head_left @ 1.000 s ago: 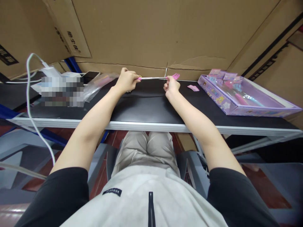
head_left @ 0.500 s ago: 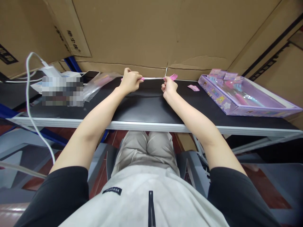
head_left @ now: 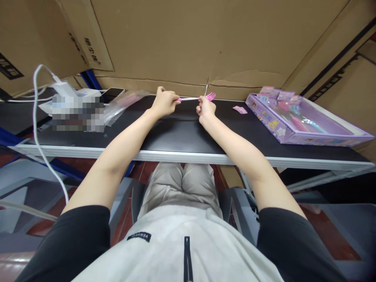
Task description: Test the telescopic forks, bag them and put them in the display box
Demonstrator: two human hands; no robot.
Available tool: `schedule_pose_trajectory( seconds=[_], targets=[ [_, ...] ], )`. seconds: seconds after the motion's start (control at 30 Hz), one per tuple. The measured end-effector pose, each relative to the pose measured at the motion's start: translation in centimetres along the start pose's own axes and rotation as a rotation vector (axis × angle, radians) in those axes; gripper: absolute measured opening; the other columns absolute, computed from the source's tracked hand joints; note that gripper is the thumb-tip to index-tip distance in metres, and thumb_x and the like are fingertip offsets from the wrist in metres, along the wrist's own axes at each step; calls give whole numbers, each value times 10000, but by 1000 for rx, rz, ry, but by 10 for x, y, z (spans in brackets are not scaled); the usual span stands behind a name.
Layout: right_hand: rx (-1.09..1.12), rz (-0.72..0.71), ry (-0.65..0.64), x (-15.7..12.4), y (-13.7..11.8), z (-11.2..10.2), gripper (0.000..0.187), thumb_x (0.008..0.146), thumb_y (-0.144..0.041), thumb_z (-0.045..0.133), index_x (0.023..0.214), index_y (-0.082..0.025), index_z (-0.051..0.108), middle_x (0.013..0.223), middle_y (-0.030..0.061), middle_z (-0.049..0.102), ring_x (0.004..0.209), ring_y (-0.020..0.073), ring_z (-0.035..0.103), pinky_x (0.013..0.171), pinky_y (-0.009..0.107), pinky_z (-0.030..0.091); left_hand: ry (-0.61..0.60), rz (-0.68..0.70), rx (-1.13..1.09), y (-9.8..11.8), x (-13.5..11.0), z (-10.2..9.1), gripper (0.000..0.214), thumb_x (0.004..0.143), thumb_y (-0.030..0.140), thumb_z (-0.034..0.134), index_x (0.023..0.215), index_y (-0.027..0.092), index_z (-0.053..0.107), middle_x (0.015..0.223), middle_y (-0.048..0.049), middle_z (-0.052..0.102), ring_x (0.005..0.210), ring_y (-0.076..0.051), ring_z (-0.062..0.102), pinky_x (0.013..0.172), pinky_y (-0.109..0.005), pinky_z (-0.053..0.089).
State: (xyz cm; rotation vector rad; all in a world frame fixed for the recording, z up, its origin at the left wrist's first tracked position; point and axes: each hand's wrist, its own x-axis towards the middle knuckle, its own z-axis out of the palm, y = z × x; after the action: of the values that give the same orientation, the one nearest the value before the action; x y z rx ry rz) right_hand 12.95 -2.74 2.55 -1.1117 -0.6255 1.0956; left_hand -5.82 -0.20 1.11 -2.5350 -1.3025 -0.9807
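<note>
Both hands hold a back scratcher with a pink claw head [head_left: 210, 96] and a thin silver shaft [head_left: 189, 99], level above the far part of the black table. My left hand [head_left: 165, 102] is closed around its pink handle, most of which the fingers hide. My right hand [head_left: 206, 107] pinches the other end, just beside the claw. A short stretch of bare shaft shows between the two hands. To the right of my right hand, a small pink card [head_left: 240, 110] lies on the tabletop.
On the right stands a purple display box [head_left: 282, 135] with several packaged items inside. Clear plastic bags [head_left: 125, 103], a phone [head_left: 113, 94] and a white cable [head_left: 35, 113] are at the left. A cardboard wall [head_left: 188, 43] rises behind the table's back edge.
My hands have come closer together, the right moving left and the left slightly right. Less of the silver shaft shows between them, and the claw has shifted left.
</note>
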Motion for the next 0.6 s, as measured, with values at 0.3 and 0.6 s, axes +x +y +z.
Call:
schedule_pose_trajectory(
  seconds=[0.3, 0.6],
  targets=[
    [-25, -21, -25, 1, 0, -3, 372, 949, -131, 721, 695, -222, 465, 586, -107, 333, 475, 38, 320, 425, 163, 277, -26, -13, 17, 4, -1, -3, 240, 1008, 237, 584, 905, 200, 798, 901, -78, 748, 1017, -316, 703, 1195, -717, 356],
    [-12, -23, -55, 1, -1, -4, 358, 953, -138, 722, 714, -223, 468, 596, -105, 358, 473, 34, 333, 423, 161, 280, 0, 3, -3, 0, -2, 0, 232, 995, 240, 598, 925, 219, 818, 860, -61, 738, 991, -300, 701, 1207, -710, 359]
  ],
)
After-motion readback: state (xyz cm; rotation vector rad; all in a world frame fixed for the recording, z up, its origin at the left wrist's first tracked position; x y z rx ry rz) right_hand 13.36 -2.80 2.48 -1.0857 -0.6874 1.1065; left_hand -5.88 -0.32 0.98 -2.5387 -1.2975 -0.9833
